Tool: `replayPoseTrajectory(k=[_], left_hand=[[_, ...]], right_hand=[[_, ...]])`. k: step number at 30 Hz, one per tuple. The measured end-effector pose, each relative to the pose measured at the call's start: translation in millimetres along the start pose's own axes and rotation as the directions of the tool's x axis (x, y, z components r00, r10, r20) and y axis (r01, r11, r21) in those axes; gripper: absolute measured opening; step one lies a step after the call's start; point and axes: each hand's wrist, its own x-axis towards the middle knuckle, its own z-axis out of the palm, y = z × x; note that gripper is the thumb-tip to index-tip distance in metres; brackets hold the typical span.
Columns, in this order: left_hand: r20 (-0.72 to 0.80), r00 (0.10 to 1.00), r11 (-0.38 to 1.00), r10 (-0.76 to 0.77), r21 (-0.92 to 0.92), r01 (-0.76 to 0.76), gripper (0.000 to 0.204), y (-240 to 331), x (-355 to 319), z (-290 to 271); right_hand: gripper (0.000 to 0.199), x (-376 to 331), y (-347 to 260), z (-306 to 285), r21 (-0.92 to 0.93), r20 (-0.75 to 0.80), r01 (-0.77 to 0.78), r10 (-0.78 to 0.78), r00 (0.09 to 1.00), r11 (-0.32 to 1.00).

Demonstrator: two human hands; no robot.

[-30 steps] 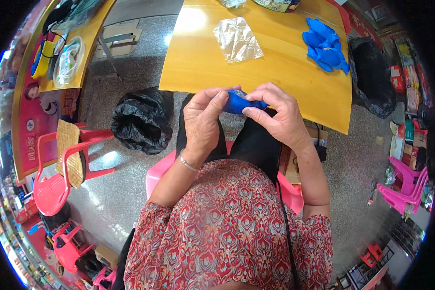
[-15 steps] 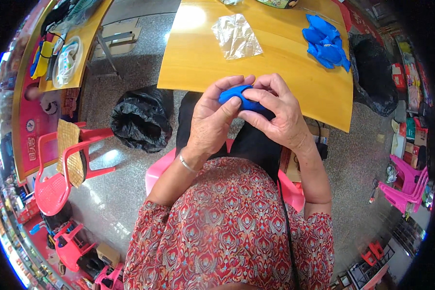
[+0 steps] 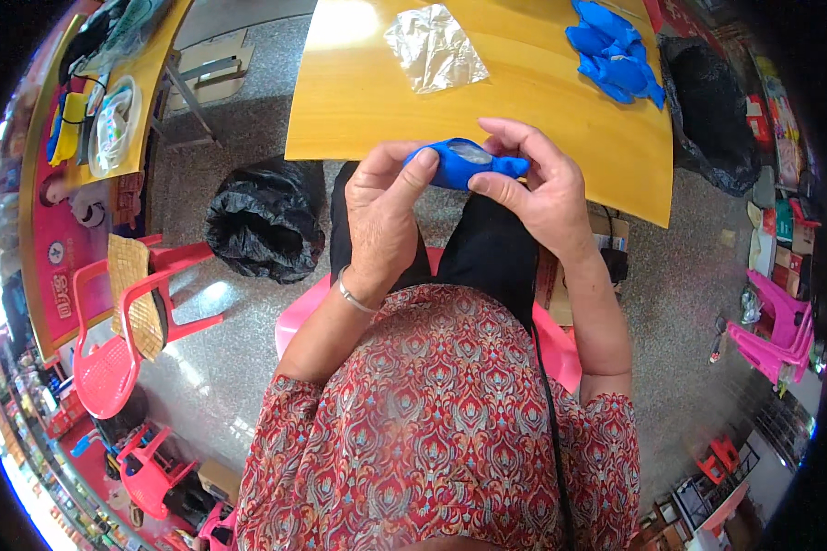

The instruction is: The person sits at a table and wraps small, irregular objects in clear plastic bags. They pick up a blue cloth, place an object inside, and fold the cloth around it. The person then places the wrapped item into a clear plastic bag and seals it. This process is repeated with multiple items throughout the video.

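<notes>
Between my two hands, just off the table's near edge, is a small blue bundle (image 3: 455, 173) of thin, soft material. A pale grey, shiny patch shows through a gap on its upper side; what that is I cannot make out. My left hand (image 3: 386, 193) is closed round the bundle's left end, thumb on top. The thumb of my right hand (image 3: 547, 188) presses the pinched right end, while its fingers curve behind, partly hidden. On the table, a crumpled clear plastic bag (image 3: 436, 50) lies flat beyond my hands. Several crumpled blue pieces (image 3: 616, 55) lie at the right.
The yellow wooden table (image 3: 358, 110) spans the far side. Black bag-lined bins stand left (image 3: 266, 225) and right (image 3: 712, 115) of it. A red plastic chair (image 3: 106, 367) is at left, a pink stool (image 3: 781, 321) at right. A side table holds a clear container (image 3: 115, 124).
The blue bundle has turned and its pale patch now shows on top. My right hand has opened out somewhat and shifted to its right end. The view has tilted slightly.
</notes>
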Motion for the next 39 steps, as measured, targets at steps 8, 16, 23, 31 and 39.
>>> replayPoseTrajectory(k=[8, 16, 23, 31, 39], left_hand=[[0.059, 0.990, 0.987, -0.128, 0.107, 0.121, 0.021, -4.8, 3.2, 5.6], [0.048, 0.993, 0.969, -0.110, 0.228, 0.096, 0.038, -2.1, 14.0, -2.2], [0.046, 0.998, 0.981, -0.045, 0.188, 0.035, 0.041, -2.8, 20.4, -6.6], [-0.115, 0.993, 0.980, -0.034, 0.193, 0.055, 0.025, -0.4, 21.7, -34.9], [-0.026, 0.977, 0.971, -0.213, 0.111, 0.214, 0.022, -27.9, 10.6, -28.2]], right_hand=[[0.030, 4.5, -0.7, -6.8, -0.302, 0.092, 0.241, -0.223, 0.970, 0.922], [0.027, 2.2, 8.4, -8.9, 0.219, 0.091, -0.177, 0.161, 0.983, 0.960], [0.023, 5.1, 6.2, -14.5, 0.232, 0.043, -0.206, 0.201, 0.979, 0.951], [0.020, 19.7, 52.4, -56.8, -0.495, -0.181, -0.230, 0.160, 0.970, 0.838], [0.021, 20.1, 53.5, -67.8, -0.006, -0.162, -0.330, 0.325, 0.932, 0.944]])
